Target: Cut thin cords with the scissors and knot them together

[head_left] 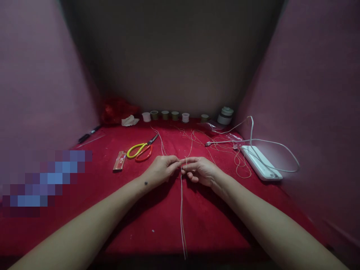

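Note:
Thin pale cords run from between my hands down toward the front edge of the red cloth. My left hand pinches them between thumb and forefinger. My right hand meets it fingertip to fingertip, with its fingers closed around a strand and the lower fingers curled. More cord rises from behind the hands toward the back of the table. Just left of my left hand lie scissors with one yellow and one red handle. Whether a knot sits at the fingertips is too small to tell.
Several thread spools line the back, with a lidded jar at their right. A white power bank with a white cable lies right, near loose tangled cord. Left are a small orange packet, a black pen and a red bag.

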`<state>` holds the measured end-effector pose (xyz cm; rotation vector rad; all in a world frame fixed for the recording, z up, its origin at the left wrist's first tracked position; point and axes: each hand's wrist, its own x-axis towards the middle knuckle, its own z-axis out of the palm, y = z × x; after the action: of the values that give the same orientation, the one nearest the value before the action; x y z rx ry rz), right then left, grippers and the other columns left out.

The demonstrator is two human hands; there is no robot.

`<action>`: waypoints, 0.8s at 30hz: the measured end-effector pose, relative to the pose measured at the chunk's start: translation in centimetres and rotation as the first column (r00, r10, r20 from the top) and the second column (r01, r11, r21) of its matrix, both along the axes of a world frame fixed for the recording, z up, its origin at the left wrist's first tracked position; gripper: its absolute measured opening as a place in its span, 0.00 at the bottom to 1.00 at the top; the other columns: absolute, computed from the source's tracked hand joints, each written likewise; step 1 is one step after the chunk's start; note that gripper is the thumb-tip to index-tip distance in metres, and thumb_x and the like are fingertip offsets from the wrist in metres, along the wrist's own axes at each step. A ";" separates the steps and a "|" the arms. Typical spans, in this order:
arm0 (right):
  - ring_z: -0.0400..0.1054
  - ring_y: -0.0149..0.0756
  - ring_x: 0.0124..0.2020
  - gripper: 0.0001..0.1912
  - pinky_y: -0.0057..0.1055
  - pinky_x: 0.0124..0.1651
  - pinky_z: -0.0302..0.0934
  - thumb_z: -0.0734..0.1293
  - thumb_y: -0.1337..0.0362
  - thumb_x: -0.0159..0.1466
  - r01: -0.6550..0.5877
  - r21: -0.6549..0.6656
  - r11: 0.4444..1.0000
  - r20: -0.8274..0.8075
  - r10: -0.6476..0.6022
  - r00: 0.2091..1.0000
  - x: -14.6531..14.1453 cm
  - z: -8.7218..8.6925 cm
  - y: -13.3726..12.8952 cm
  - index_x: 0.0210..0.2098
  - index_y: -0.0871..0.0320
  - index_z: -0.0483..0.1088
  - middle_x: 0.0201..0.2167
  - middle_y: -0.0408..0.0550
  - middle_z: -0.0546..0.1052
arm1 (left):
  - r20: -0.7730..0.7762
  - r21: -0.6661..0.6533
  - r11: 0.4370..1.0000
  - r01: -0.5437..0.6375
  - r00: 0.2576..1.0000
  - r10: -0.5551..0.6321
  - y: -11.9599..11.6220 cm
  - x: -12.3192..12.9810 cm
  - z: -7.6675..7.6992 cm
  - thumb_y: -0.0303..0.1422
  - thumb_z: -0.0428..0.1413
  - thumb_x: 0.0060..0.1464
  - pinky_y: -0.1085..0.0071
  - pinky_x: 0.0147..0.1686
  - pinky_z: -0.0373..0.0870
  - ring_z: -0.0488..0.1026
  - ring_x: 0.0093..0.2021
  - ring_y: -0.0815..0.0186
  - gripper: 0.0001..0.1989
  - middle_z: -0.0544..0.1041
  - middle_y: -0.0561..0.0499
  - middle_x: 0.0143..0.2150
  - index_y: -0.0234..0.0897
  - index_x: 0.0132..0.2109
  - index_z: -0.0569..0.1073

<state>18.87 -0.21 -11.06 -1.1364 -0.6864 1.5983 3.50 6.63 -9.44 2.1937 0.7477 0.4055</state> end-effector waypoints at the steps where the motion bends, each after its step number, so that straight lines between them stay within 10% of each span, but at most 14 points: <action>1: 0.60 0.23 0.13 0.09 0.17 0.12 0.48 0.63 0.77 0.52 0.009 0.024 1.000 0.017 -0.009 1.000 -0.2 -0.1 0.0 0.33 0.65 0.67 0.20 0.46 0.72 | -0.006 -0.001 1.000 0.007 1.000 -0.007 -0.1 0.1 -0.1 0.41 0.45 0.56 0.78 0.18 0.56 0.62 0.15 0.74 0.17 0.64 0.57 0.16 0.34 0.28 0.68; 9: 0.60 0.22 0.12 0.05 0.18 0.10 0.49 0.64 0.71 0.56 0.128 0.076 0.989 0.183 -0.140 0.973 -0.6 -0.4 0.0 0.24 0.65 0.66 0.20 0.46 0.71 | 0.097 0.266 0.941 -0.211 0.977 0.191 -0.1 -0.7 0.5 0.38 0.52 0.51 0.75 0.28 0.62 0.68 0.26 0.70 0.11 0.73 0.50 0.32 0.34 0.36 0.69; 13: 0.60 0.22 0.13 0.05 0.18 0.10 0.48 0.64 0.70 0.56 0.124 0.079 0.989 0.183 -0.137 0.973 -0.2 -0.2 -0.1 0.24 0.65 0.66 0.20 0.46 0.72 | -0.248 0.000 0.999 -0.035 0.968 0.034 -1.5 -1.2 1.0 0.48 0.47 0.52 0.74 0.21 0.57 0.64 0.19 0.69 0.20 0.68 0.53 0.19 0.35 0.28 0.67; 18: 0.60 0.22 0.13 0.05 0.18 0.10 0.48 0.64 0.69 0.54 0.141 0.091 0.986 0.235 -0.159 0.959 0.0 0.0 -0.2 0.23 0.64 0.65 0.19 0.45 0.71 | -0.394 0.323 0.944 0.076 0.917 0.061 -3.0 -0.4 -0.1 0.48 0.53 0.45 0.73 0.24 0.52 0.67 0.27 0.64 0.17 0.71 0.50 0.26 0.37 0.29 0.68; 24: 0.55 0.22 0.09 0.06 0.20 0.09 0.44 0.61 0.73 0.52 0.073 0.128 0.989 0.542 -0.132 0.830 1.1 0.4 0.0 0.20 0.63 0.65 0.13 0.41 0.68 | -0.400 0.317 0.942 0.113 0.916 0.024 -2.8 -0.5 -0.9 0.35 0.47 0.50 0.72 0.26 0.54 0.66 0.26 0.66 0.08 0.70 0.50 0.25 0.37 0.27 0.65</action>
<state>19.96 -0.19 -10.69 -1.5484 -1.0471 1.1218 3.03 3.78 -10.32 2.6555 0.8938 0.0536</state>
